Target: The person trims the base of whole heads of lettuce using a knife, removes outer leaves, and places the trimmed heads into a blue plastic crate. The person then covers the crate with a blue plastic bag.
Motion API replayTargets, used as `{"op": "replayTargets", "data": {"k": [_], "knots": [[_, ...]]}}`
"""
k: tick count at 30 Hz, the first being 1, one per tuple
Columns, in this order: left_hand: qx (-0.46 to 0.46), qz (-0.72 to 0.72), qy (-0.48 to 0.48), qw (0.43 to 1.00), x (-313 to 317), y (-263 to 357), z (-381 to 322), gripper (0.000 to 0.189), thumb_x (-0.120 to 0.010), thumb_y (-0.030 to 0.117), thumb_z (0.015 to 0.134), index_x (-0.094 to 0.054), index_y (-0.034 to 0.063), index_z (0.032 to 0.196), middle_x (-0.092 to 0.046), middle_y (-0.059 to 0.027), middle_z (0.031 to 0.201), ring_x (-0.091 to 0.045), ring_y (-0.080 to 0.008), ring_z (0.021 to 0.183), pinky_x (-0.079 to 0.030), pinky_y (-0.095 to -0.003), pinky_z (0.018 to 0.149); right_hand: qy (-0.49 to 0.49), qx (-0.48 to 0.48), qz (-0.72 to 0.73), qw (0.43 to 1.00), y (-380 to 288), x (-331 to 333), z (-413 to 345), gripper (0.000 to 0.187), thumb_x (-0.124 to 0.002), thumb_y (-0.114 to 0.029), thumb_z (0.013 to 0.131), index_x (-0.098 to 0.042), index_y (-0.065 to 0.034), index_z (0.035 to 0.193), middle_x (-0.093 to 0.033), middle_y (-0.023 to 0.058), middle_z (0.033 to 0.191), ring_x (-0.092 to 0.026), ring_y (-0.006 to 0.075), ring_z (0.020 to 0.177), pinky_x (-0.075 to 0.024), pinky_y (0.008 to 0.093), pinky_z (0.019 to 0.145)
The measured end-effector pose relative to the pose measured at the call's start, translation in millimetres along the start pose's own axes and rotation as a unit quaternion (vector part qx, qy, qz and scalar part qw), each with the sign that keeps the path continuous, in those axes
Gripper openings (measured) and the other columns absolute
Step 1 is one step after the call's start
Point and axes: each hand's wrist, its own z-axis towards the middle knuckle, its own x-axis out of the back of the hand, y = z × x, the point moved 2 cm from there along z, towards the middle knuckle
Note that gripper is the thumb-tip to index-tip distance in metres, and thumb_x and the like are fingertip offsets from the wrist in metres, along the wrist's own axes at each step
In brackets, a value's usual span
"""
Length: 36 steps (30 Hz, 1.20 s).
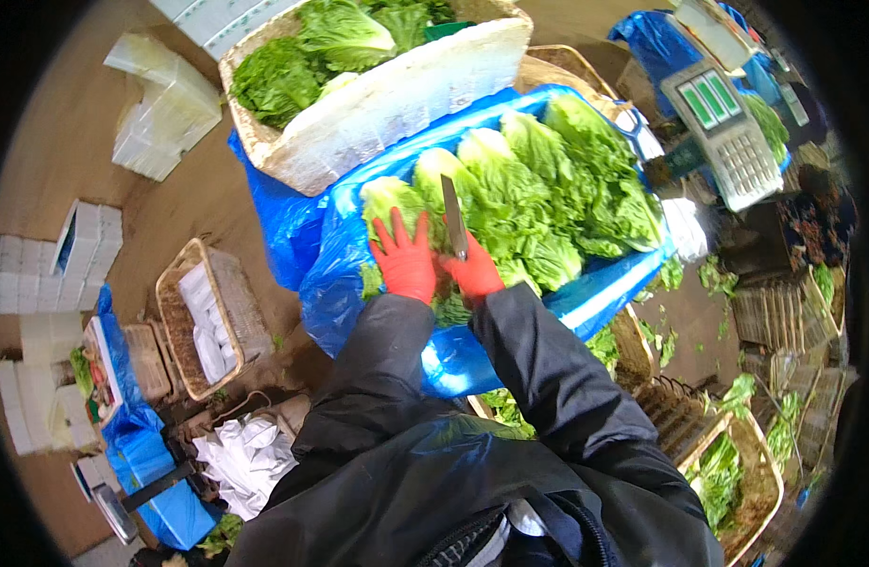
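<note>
Leafy lettuce heads (526, 184) lie side by side in a container lined with blue plastic (604, 283) in front of me. My left hand (406, 262), in a red glove, rests on the lettuce at the left end with its fingers spread. Close to its right, my right hand (475, 271), also red-gloved, grips a knife (453, 209). The knife's blade points away from me, above the lettuce. Its handle is mostly hidden in the fist.
Beyond the container stands a worn foam box (399, 106) of greens. A scale display with keypad (728, 135) is at the upper right. Plastic crates (239, 319) and white foam boxes (87, 237) stand to the left. Another lettuce crate (764, 489) is at the lower right.
</note>
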Motion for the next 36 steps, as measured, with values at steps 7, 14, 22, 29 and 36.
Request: {"op": "replayTargets", "data": {"k": [7, 14, 22, 29, 36], "knots": [[-0.068, 0.114, 0.13, 0.983, -64, -11, 20, 0.054, -0.045, 0.016, 0.086, -0.04, 0.0274, 0.139, -0.031, -0.0204, 0.146, -0.024, -0.0494, 0.133, -0.019, -0.0638, 0.104, 0.022, -0.034, -0.019, 0.999, -12, 123, -230, 0.062, -0.055, 0.004, 0.086, -0.032, -0.0045, 0.143, -0.043, 0.0129, 0.138, -0.047, 0.0231, 0.123, -0.0393, 0.0362, 0.1], [-0.29, 0.017, -0.126, 0.949, -32, -19, 61, 0.059, -0.058, 0.033, 0.083, -0.046, 0.0025, 0.132, -0.059, -0.0231, 0.109, -0.058, -0.0378, 0.099, -0.048, -0.0448, 0.083, 0.439, -0.031, 0.077, 0.895, 23, 181, -507, 0.056, -0.057, 0.003, 0.084, -0.042, -0.0077, 0.138, -0.054, 0.0101, 0.127, -0.052, 0.0181, 0.114, -0.0413, 0.0326, 0.097], [-0.685, -0.253, -0.241, 0.639, 112, 445, -232, 0.053, -0.066, 0.011, 0.077, -0.05, 0.003, 0.127, -0.052, -0.0214, 0.126, -0.049, -0.037, 0.118, -0.039, -0.0403, 0.1, 0.782, 0.104, 0.167, 0.592, 38, 131, -755, 0.048, -0.053, -0.011, 0.092, -0.041, -0.0068, 0.138, -0.063, 0.0121, 0.113, -0.065, 0.0166, 0.082, -0.0518, 0.0257, 0.063], [-0.958, -0.216, -0.186, -0.028, 231, 532, -733, 0.097, -0.078, 0.051, 0.063, -0.035, 0.0126, 0.14, -0.039, -0.0182, 0.14, -0.034, -0.0426, 0.13, -0.033, -0.0467, 0.105, 0.822, 0.213, 0.236, 0.473, 44, 115, -818, 0.049, -0.051, -0.013, 0.094, -0.035, 0.0015, 0.138, -0.064, 0.0152, 0.107, -0.067, 0.0216, 0.082, -0.0531, 0.0269, 0.062], [-0.974, 0.065, -0.215, -0.018, 170, 522, -758, 0.077, -0.073, 0.045, 0.066, -0.046, 0.0156, 0.133, -0.048, -0.0146, 0.134, -0.049, -0.0359, 0.12, -0.046, -0.0436, 0.094, 0.777, 0.199, 0.261, 0.536, 55, 108, -825, 0.045, -0.05, -0.011, 0.094, -0.038, 0.0021, 0.136, -0.064, 0.0175, 0.106, -0.068, 0.0243, 0.081, -0.0547, 0.0323, 0.064]]}}
